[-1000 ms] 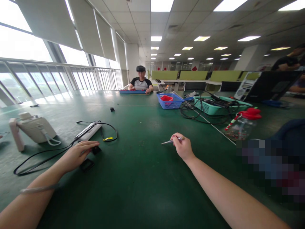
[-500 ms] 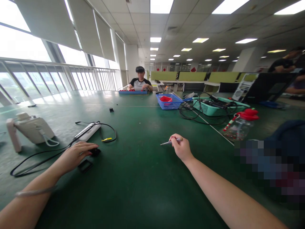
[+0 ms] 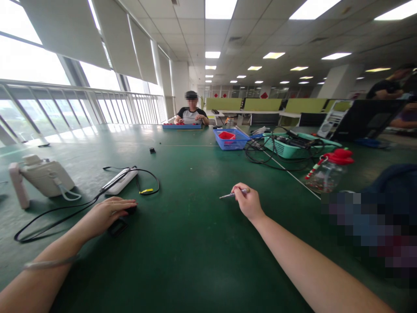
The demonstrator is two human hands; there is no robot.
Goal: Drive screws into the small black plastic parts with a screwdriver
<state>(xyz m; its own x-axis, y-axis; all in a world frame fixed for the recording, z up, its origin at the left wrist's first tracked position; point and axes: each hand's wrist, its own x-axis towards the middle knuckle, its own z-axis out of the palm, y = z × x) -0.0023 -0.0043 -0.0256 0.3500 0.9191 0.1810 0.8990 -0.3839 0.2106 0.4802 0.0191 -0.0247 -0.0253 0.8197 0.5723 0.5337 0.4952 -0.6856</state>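
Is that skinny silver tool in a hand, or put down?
Held: the right hand grips the tool, its tip poking out.

Left hand (image 3: 109,215) palm down, outstretched; right hand (image 3: 248,202) curled, pinching (forearm (image 3: 302,265) slanting inward).

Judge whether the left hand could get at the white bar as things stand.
Probably yes: the left hand lies right beside the white bar, with nothing seen standing between them. The black cable across the bar might snag, and the hand covers part of a small black piece.
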